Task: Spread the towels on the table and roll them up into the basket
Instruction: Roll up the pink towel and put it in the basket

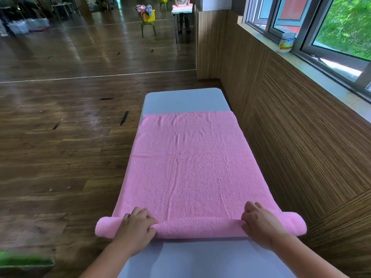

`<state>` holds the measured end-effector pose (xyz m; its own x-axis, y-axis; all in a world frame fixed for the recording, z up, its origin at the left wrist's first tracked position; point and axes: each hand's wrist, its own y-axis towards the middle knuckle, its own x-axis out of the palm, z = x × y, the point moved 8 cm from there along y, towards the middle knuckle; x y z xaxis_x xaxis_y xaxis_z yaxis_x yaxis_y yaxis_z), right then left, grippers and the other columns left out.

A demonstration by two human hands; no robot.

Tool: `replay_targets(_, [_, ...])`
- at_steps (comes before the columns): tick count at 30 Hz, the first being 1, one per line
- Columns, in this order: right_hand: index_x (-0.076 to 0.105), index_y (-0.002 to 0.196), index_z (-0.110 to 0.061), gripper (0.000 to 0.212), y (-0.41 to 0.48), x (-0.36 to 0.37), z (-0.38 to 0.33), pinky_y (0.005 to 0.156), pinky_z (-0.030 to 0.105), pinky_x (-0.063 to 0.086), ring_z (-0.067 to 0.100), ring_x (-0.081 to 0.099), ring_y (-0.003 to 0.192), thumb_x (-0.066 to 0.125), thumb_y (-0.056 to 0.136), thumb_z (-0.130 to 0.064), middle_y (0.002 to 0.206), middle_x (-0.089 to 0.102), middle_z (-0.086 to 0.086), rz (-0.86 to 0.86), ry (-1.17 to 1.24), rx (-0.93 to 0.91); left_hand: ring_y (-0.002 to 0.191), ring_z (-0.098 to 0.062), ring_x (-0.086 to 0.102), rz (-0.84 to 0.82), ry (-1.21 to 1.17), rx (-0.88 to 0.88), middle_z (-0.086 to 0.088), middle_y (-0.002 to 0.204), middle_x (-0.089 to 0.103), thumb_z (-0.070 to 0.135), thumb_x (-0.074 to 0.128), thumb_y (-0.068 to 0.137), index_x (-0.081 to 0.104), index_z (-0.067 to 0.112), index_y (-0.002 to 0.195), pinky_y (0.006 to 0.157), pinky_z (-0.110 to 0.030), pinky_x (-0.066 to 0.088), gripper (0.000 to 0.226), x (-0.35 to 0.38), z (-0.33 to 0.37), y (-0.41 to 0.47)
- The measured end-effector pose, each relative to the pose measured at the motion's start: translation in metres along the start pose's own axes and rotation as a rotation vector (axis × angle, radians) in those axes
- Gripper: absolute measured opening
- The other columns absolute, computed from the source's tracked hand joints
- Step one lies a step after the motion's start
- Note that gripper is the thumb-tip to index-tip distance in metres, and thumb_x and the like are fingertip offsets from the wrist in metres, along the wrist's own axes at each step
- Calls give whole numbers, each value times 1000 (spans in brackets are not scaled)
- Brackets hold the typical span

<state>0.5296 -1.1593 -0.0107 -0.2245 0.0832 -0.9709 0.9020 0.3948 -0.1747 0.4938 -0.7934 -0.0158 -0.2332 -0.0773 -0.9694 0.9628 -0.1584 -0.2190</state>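
Observation:
A pink towel point(188, 161) lies spread flat along a narrow grey table point(180, 99), covering its width. The towel's near end is rolled into a thick tube point(198, 226) that overhangs both table sides. My left hand point(136, 225) lies on the left part of the roll, fingers curled over its top. On the right part sits my right hand point(261, 223), curled over the roll the same way. No basket shows near the table.
A wood-panelled wall point(301, 137) with a window sill runs close along the table's right side. Wooden floor point(60, 147) lies to the left. A green object point(24, 261) sits at the lower left. Far off stand a yellow basket of cloths on a chair point(147, 16) and a person at another table point(181, 7).

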Motion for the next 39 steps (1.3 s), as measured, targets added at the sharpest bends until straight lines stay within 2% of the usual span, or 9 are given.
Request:
replay_targets(7, [61,106,-29,23,-2,7,6,62,29,51,12,50,80,62,89,-15,101,53,-11,53,63,81,82,-15,53,197,-75,-50,10,95,50,16,79,71,63,35,107,63,-31,50,44,-3,-3,0])
replay_targets(12, [64,109,-30,38,-5,16,4,71,30,53,15,50,91,61,73,-39,105,62,-15,8,-21,41,107,-12,54,98,-49,-41,22,119,60,48,68,69,63,42,122,85,-33,49,54,10,-5,-7])
replay_targets(17, [64,100,-26,24,4,11,-1,75,28,41,13,40,94,48,86,-36,99,60,-12,-80,-56,18,88,-13,51,112,63,-35,23,89,62,40,57,69,70,41,105,71,-32,43,38,4,-5,-1])
replay_targets(21, [63,87,-26,23,7,3,0,70,28,39,11,41,90,44,91,-38,94,40,-11,-83,-4,-3,89,-15,51,129,104,-18,16,89,57,41,39,79,71,34,93,71,-35,41,36,3,-2,-1])
replay_targets(26, [55,100,-29,11,6,5,10,60,34,46,15,54,77,56,92,-21,93,43,-9,49,73,53,88,-17,53,207,-29,-89,8,99,52,23,68,79,62,33,114,69,-33,51,38,-6,-4,4])
replay_targets(29, [61,103,-30,18,1,8,10,61,30,51,14,53,82,62,86,-24,99,56,-11,44,10,19,89,-14,54,196,-87,-43,12,100,52,15,76,76,61,35,104,70,-30,53,38,-5,2,2])
replay_targets(33, [66,106,-34,41,-2,8,9,72,28,50,14,55,90,70,66,-42,101,64,-16,-27,-109,10,113,-10,52,111,-31,-32,18,120,54,51,64,75,57,43,123,96,-34,48,49,9,-5,-5])
replay_targets(35, [65,111,-34,35,1,7,5,77,28,44,14,52,96,67,77,-36,106,65,-15,-53,-140,14,107,-11,56,87,16,-33,19,115,57,49,69,65,58,45,120,89,-35,50,56,12,-7,-6])
replay_targets(39, [64,111,-28,28,12,-1,-2,77,29,33,15,43,102,47,90,-35,108,61,-12,-75,-146,-36,85,-10,55,135,55,-5,23,91,58,37,54,69,63,42,97,68,-29,41,30,3,-3,-4])
